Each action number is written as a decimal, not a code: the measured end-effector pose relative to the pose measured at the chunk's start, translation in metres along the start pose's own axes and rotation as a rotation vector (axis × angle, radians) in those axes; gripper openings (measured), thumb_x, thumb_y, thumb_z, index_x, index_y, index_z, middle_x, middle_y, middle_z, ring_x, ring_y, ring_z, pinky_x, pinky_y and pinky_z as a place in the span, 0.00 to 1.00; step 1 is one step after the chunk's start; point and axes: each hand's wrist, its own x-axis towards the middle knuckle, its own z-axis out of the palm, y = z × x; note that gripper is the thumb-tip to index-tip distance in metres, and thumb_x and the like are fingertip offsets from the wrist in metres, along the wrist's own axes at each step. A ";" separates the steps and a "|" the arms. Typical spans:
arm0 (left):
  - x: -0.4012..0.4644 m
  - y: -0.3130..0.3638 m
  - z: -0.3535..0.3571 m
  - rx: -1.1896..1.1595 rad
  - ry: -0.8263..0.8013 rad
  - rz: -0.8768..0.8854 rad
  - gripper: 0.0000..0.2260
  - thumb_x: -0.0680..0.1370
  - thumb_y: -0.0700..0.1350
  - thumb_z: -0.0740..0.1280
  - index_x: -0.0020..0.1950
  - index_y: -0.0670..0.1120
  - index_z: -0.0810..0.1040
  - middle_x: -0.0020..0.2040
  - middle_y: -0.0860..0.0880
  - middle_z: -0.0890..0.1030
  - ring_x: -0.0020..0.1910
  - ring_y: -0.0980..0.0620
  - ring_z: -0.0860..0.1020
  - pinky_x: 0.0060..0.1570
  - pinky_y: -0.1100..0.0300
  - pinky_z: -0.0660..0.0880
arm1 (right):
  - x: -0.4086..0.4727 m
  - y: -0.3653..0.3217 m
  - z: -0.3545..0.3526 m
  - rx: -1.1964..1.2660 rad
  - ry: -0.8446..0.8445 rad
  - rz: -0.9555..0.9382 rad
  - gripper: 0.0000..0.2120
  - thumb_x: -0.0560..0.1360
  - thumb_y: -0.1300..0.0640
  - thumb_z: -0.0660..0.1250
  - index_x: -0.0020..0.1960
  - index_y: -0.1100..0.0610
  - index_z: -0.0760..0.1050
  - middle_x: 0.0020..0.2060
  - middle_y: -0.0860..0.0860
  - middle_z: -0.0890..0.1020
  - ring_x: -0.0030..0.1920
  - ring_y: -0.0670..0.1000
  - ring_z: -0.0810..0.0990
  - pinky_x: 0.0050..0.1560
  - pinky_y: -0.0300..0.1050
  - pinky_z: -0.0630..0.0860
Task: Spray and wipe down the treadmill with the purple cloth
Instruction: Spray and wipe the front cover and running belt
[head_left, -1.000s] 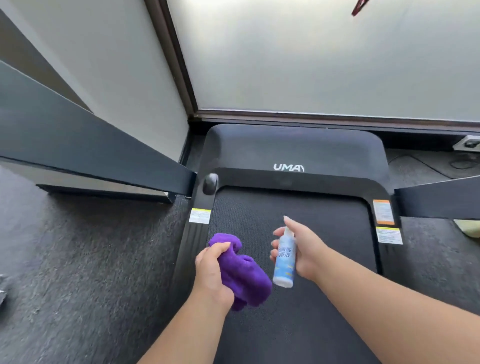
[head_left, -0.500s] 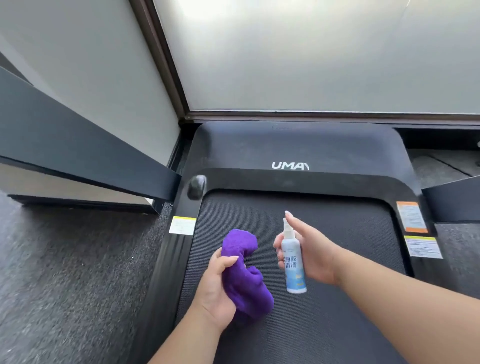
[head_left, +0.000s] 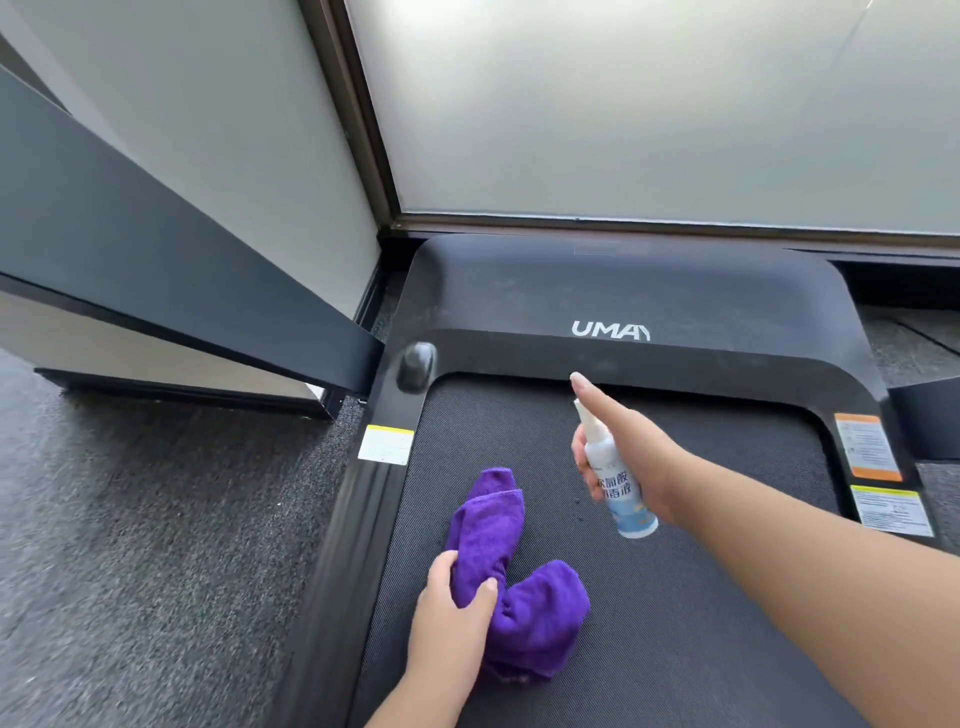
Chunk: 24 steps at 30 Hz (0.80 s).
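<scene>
Head view: I'd lowered my left hand (head_left: 449, 618), gripping the purple microfibre cloth (head_left: 511, 577), onto the black treadmill belt (head_left: 701, 597); right hand (head_left: 631, 457) held the white spray bottle (head_left: 615, 480), index finger lifted, so spraying looked imminent.

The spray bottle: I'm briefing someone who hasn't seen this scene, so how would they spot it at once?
Start at the black treadmill with the white UMAY logo. Above its dark ribbed belt, the right hand grips a small white plastic spray bottle, forefinger over the nozzle. Unlike the purple cloth beside it, it is rigid, with blue lettering.

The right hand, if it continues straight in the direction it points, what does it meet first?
Probably the treadmill's front cover, near the UMAY logo. The right hand, holding the spray bottle, points there; depth is uncertain.
</scene>
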 end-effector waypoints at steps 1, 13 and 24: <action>0.002 -0.003 -0.001 0.033 -0.020 0.011 0.26 0.76 0.55 0.72 0.72 0.57 0.70 0.61 0.52 0.80 0.57 0.53 0.79 0.59 0.56 0.74 | 0.002 -0.008 0.004 -0.034 0.030 -0.015 0.39 0.72 0.22 0.62 0.35 0.61 0.74 0.28 0.59 0.74 0.26 0.55 0.72 0.37 0.45 0.75; 0.007 0.001 0.000 0.193 -0.010 0.076 0.25 0.80 0.53 0.67 0.76 0.55 0.65 0.58 0.52 0.72 0.53 0.51 0.74 0.54 0.58 0.71 | 0.000 -0.022 0.037 -0.024 0.300 -0.105 0.25 0.77 0.42 0.62 0.31 0.61 0.70 0.23 0.56 0.70 0.22 0.53 0.67 0.33 0.46 0.70; -0.014 0.011 0.013 0.322 -0.216 0.108 0.17 0.77 0.53 0.67 0.65 0.61 0.71 0.58 0.56 0.79 0.57 0.53 0.78 0.57 0.61 0.72 | -0.025 -0.010 -0.057 -0.064 0.479 -0.100 0.26 0.79 0.39 0.64 0.37 0.62 0.73 0.25 0.56 0.72 0.28 0.54 0.69 0.34 0.48 0.70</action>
